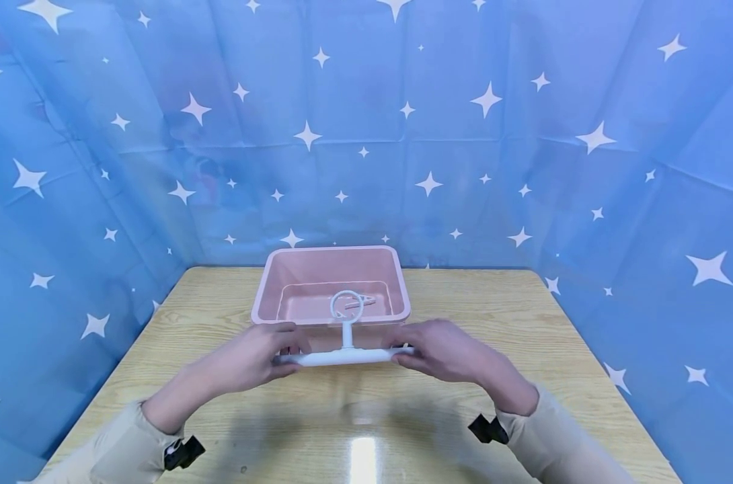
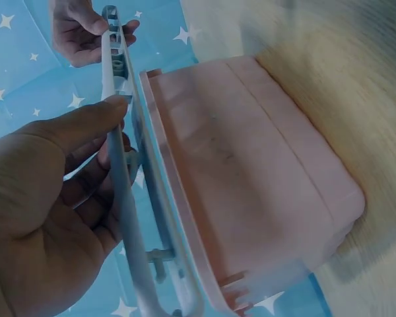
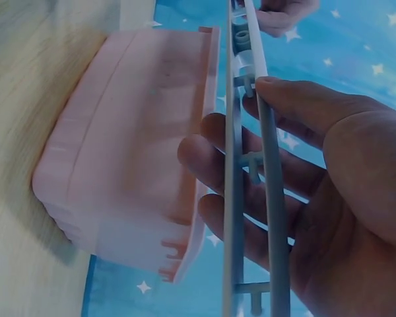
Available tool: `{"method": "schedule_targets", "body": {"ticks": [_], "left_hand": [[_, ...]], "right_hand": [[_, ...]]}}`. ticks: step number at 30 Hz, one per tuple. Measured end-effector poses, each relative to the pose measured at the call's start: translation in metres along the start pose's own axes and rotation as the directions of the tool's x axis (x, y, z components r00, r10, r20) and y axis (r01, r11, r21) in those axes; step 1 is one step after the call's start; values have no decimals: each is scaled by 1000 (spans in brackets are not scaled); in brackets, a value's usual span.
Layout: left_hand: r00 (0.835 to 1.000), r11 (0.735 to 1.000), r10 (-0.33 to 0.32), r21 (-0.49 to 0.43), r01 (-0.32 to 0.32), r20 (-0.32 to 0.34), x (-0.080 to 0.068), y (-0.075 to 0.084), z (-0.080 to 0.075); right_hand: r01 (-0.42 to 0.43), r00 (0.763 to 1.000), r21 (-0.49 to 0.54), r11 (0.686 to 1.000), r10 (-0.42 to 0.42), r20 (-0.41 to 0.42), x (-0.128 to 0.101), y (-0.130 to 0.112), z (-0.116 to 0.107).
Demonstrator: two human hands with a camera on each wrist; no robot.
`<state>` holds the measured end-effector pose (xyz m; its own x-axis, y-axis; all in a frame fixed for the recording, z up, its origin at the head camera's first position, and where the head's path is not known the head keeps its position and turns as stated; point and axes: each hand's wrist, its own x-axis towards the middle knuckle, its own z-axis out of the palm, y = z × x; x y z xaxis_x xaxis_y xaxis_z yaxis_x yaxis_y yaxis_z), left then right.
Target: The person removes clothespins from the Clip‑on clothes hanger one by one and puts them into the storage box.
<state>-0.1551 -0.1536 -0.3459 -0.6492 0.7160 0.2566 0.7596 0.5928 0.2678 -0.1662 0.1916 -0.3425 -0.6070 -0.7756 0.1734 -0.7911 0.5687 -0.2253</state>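
One white plastic hanger bar with a ring-shaped handle on a short stem (image 1: 345, 349) was held level above the wooden table (image 1: 548, 336), just in front of the near rim of one pink rectangular plastic bin (image 1: 397, 282). The left hand (image 1: 263, 356) gripped the bar's left end, thumb on top and fingers curled beneath; the left wrist view showed that thumb pressing on the long white rail (image 2: 122, 191) with the fingers wrapped behind it. The right hand (image 1: 442, 349) pinched the right end in the same manner, and the right wrist view showed its thumb lying along one of the two parallel rails (image 3: 274, 198) while the fingers supported the other from below. Both hands were thus clamped on the same bar, one at each end, well apart from each other. The ring stood upright, overlapping the bin's opening in the head view. Inside the bin lay one small pale item (image 1: 360, 302), too faint to identify. Two beige sleeves covered the forearms, each with one black clip at the wrist. A blue cloth with white stars (image 1: 100, 168) surrounded the table on three sides.
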Motion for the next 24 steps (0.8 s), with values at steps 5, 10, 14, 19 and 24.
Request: {"method": "schedule_targets", "body": {"ticks": [5,10,14,19,24], "left_hand": [[999,998,0,-57,3,50,-2,0,6],[995,994,-22,-106,32,94,-5,0,11],[993,990,-31,-135,47,116,-7,0,15],[988,986,-37,-158,61,152,-9,0,20],[984,988,-25,-147,52,177,-10,-1,26]], "right_hand": [[15,999,-1,1000,-15,32,-1,0,8],[13,998,26,1000,-15,63,0,-1,13],[25,996,38,999,-28,80,0,-1,17],[55,994,55,997,-60,94,0,-1,23],[54,990,74,996,-63,128,0,0,31]]}}
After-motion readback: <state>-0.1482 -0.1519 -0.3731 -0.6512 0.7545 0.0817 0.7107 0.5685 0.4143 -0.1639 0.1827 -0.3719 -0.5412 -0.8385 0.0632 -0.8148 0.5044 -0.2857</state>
